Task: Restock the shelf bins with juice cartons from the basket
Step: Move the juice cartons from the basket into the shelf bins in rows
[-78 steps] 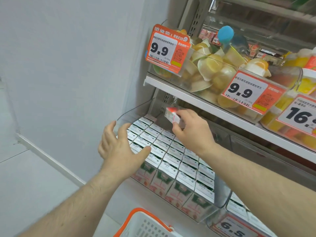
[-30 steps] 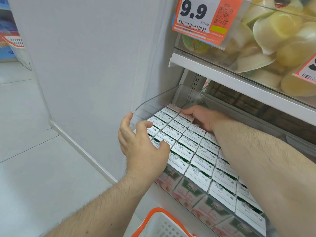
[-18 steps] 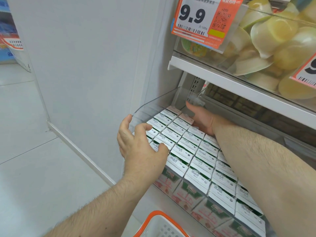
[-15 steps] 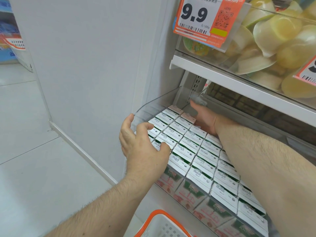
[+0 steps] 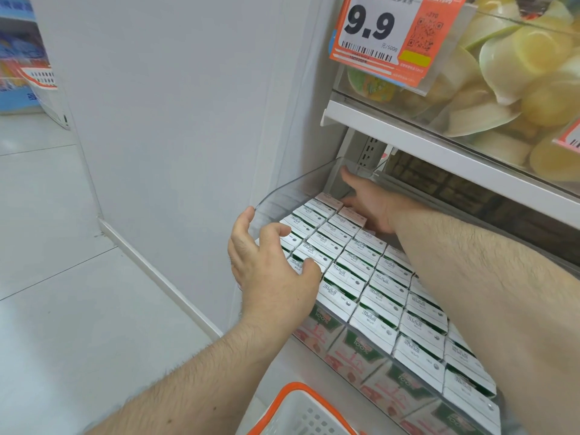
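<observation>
Left hand (image 5: 266, 265): fingers loosely spread, resting on the carton tops at the bin's near-left corner and holding nothing; judged to steady the rows.
Right hand (image 5: 370, 205): fingers extended and apart, empty, reaching to the back of the bin (image 5: 282, 193) beyond the left hand; likely seating the rearmost carton.
Juice cartons (image 5: 361, 277): packed upright in tight rows between and below both hands; upright packing fits the most per bin.
Rear gap: a small space remains just beside the right hand; its depth cannot be told.
Basket (image 5: 295, 406): below the left forearm, within easy reach; contents not visible.
Price tag (image 5: 392, 36): above the right hand, on the upper shelf.
</observation>
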`<action>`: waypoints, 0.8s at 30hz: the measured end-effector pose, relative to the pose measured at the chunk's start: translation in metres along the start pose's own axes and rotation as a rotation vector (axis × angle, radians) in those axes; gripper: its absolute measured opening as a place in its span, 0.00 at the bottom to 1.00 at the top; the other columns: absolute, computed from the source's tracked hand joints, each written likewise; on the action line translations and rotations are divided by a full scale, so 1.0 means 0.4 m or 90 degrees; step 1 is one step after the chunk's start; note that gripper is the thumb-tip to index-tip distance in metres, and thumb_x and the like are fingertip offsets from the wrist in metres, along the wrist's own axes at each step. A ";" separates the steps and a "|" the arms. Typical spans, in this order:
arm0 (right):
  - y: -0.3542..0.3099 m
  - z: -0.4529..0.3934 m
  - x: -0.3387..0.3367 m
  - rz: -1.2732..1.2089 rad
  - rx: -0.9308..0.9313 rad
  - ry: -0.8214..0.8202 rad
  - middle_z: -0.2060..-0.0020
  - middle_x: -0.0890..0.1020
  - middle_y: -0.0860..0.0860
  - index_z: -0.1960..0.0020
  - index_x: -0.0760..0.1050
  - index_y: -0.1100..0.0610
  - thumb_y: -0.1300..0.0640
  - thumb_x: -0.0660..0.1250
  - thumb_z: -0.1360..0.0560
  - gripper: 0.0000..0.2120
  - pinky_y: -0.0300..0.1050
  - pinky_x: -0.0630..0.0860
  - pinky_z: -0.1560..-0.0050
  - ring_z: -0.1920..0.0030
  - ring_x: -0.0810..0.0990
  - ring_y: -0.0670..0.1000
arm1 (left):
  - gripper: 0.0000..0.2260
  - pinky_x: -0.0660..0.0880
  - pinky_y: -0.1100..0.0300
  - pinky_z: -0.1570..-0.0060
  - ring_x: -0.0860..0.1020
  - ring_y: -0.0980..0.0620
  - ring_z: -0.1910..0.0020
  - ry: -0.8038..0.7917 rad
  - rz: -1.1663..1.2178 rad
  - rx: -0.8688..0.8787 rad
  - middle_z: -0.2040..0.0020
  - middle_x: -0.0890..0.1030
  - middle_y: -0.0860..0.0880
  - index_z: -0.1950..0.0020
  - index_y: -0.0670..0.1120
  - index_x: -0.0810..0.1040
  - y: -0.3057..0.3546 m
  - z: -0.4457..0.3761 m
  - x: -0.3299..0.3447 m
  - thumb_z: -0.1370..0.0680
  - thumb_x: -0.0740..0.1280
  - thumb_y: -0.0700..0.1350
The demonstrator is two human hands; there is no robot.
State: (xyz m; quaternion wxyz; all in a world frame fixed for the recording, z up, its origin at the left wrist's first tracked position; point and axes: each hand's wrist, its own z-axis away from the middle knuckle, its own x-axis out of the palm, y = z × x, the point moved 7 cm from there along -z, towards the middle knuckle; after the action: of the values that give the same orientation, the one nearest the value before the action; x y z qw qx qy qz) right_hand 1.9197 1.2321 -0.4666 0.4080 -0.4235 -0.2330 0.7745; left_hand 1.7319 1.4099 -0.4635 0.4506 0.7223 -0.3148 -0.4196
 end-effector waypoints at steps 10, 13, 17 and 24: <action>0.050 0.042 -0.049 -0.030 0.008 0.096 0.63 0.83 0.51 0.44 0.78 0.57 0.20 0.60 0.36 0.42 0.44 0.74 0.60 0.66 0.81 0.51 | 0.18 0.49 0.51 0.25 0.45 0.59 0.27 -0.002 -0.012 0.007 0.27 0.46 0.61 0.44 0.56 0.65 0.003 -0.002 0.002 0.28 0.70 0.45; 0.082 0.044 -0.075 -0.023 0.020 0.088 0.54 0.83 0.54 0.38 0.78 0.55 0.15 0.58 0.44 0.52 0.50 0.77 0.52 0.59 0.80 0.54 | 0.17 0.49 0.50 0.25 0.46 0.56 0.26 -0.004 -0.016 0.013 0.25 0.47 0.57 0.44 0.56 0.65 0.001 -0.003 -0.004 0.27 0.70 0.47; 0.099 0.127 -0.084 0.084 0.031 0.102 0.39 0.79 0.59 0.36 0.75 0.53 0.15 0.51 0.39 0.50 0.55 0.68 0.33 0.42 0.79 0.59 | 0.18 0.47 0.49 0.24 0.47 0.56 0.25 -0.004 -0.032 0.025 0.25 0.48 0.56 0.41 0.54 0.68 0.005 0.005 -0.013 0.27 0.70 0.52; 0.116 0.183 -0.066 0.148 0.074 0.043 0.38 0.81 0.58 0.36 0.78 0.53 0.14 0.45 0.41 0.55 0.62 0.63 0.29 0.34 0.76 0.61 | 0.21 0.44 0.45 0.25 0.43 0.52 0.24 -0.016 -0.095 0.025 0.23 0.46 0.52 0.37 0.51 0.68 0.013 0.005 -0.012 0.26 0.68 0.53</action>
State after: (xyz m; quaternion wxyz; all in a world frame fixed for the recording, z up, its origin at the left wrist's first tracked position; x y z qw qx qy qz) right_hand 1.8458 1.1832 -0.4482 0.3465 -0.4492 -0.1235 0.8142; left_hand 1.7273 1.4111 -0.4577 0.4000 0.7472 -0.2740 -0.4545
